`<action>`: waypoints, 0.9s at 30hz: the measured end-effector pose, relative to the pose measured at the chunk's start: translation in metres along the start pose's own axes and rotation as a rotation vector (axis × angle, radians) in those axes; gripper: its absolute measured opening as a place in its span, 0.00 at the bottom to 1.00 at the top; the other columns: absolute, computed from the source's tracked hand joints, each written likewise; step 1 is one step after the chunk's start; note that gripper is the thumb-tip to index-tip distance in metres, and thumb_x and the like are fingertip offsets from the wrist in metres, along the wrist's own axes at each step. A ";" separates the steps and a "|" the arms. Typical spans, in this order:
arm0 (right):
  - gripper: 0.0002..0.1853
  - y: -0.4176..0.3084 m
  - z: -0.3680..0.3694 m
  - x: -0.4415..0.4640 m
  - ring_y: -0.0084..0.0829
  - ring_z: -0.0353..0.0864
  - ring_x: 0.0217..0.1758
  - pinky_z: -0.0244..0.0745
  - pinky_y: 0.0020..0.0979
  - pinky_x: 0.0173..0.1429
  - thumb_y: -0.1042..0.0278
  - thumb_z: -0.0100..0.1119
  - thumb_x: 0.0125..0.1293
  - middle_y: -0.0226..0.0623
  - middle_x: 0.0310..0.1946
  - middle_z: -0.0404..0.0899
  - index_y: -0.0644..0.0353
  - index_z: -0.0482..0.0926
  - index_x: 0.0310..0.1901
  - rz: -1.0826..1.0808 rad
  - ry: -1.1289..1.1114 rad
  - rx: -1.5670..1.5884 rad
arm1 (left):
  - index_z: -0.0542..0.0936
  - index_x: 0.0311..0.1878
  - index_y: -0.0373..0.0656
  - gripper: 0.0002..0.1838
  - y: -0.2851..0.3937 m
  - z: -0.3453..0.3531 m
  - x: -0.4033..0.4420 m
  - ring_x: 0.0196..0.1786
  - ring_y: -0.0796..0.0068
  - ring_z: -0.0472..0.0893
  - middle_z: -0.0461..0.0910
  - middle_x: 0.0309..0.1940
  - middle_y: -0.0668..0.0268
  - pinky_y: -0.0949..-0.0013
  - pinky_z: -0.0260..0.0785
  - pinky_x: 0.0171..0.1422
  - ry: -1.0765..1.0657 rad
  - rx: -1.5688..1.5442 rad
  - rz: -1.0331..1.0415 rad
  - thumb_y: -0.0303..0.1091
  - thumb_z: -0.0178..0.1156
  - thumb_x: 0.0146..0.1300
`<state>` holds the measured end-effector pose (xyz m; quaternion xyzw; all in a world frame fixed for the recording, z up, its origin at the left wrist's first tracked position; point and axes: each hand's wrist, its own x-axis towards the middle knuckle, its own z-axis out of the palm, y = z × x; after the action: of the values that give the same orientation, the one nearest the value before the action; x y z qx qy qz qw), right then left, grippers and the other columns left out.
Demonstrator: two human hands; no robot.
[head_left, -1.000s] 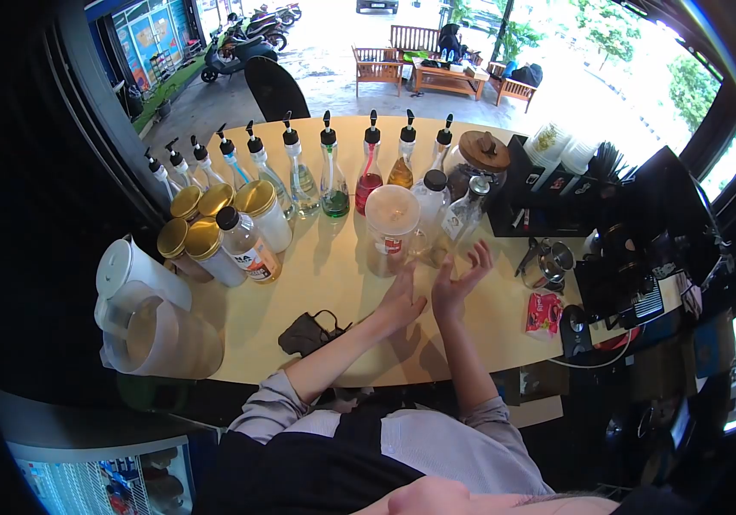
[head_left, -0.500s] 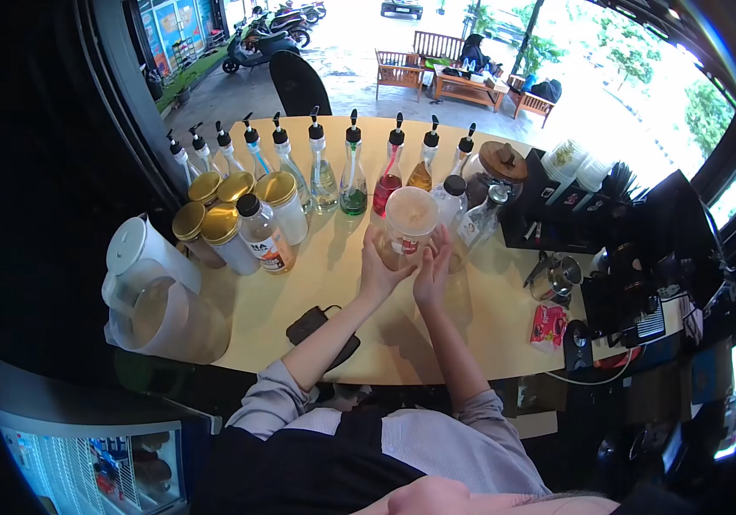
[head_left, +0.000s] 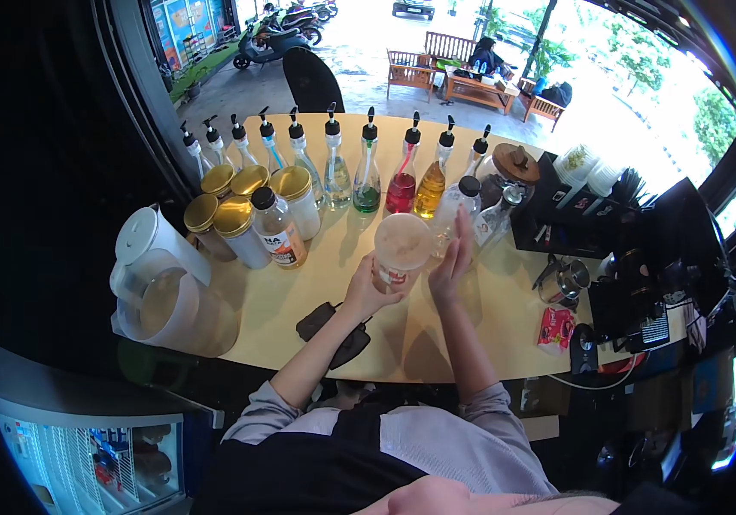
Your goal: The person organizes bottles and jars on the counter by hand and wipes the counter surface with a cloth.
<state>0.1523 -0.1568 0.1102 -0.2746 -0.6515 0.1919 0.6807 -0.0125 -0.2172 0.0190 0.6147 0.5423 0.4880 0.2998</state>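
Note:
My left hand [head_left: 368,290] is wrapped round the lower left side of a clear plastic cup [head_left: 403,242], raised above the table. The cup has a pale beige top and red print on its side; whether that top is a lid or the drink's surface I cannot tell. To the right of the cup, my right hand [head_left: 450,268] is open, its fingers stretched upward and apart from the cup. Behind it stands a clear bottle with a black cap [head_left: 456,210], partly hidden by the fingers. A black pouch [head_left: 334,330] lies beside my left forearm.
Syrup bottles with black pump tops, one holding red liquid [head_left: 401,193], line the table's [head_left: 505,330] far edge. Gold-lidded jars [head_left: 235,219], an orange-labelled bottle [head_left: 280,232] and plastic pitchers [head_left: 170,305] stand left. A metal jug [head_left: 564,281], pink packet [head_left: 555,329] and black organizer [head_left: 548,227] are right.
My right hand has come off the cup and its fingers have straightened. The cup has lowered slightly in my left hand. The whole view has shifted a little.

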 end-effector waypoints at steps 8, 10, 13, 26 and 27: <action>0.48 0.016 0.025 0.050 0.58 0.44 0.81 0.41 0.52 0.81 0.67 0.60 0.57 0.62 0.76 0.47 0.71 0.45 0.76 -0.142 0.106 -0.528 | 0.63 0.67 0.39 0.51 0.021 -0.046 -0.049 0.63 0.61 0.76 0.73 0.58 0.54 0.59 0.69 0.67 -0.058 0.003 -0.036 0.38 0.82 0.40; 0.52 0.019 0.025 0.054 0.58 0.46 0.80 0.42 0.51 0.81 0.65 0.62 0.55 0.62 0.76 0.47 0.71 0.41 0.77 -0.130 0.095 -0.573 | 0.63 0.67 0.39 0.51 0.024 -0.052 -0.055 0.63 0.61 0.76 0.73 0.58 0.54 0.59 0.69 0.68 -0.074 -0.001 -0.030 0.38 0.82 0.40; 0.54 0.023 0.026 0.055 0.58 0.48 0.79 0.42 0.50 0.81 0.65 0.64 0.54 0.63 0.76 0.48 0.71 0.42 0.77 -0.070 0.118 -0.616 | 0.63 0.67 0.40 0.51 0.029 -0.055 -0.061 0.65 0.60 0.75 0.74 0.58 0.54 0.60 0.68 0.70 -0.076 -0.041 -0.047 0.37 0.82 0.40; 0.41 0.038 0.029 0.061 0.53 0.65 0.68 0.54 0.50 0.72 0.65 0.66 0.56 0.54 0.62 0.68 0.69 0.60 0.70 0.083 0.205 -0.851 | 0.65 0.72 0.40 0.35 -0.017 -0.104 -0.056 0.66 0.62 0.74 0.74 0.63 0.55 0.61 0.68 0.71 -0.256 -0.124 -0.244 0.23 0.60 0.59; 0.36 0.036 0.030 0.062 0.51 0.68 0.65 0.57 0.49 0.70 0.66 0.66 0.58 0.52 0.59 0.71 0.69 0.65 0.67 0.099 0.222 -0.845 | 0.65 0.72 0.41 0.34 -0.018 -0.104 -0.054 0.66 0.63 0.75 0.74 0.63 0.55 0.61 0.68 0.71 -0.251 -0.090 -0.241 0.22 0.57 0.61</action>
<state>0.1306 -0.0867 0.1355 -0.5787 -0.5816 -0.0898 0.5646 -0.1120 -0.2811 0.0236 0.5873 0.5479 0.3918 0.4488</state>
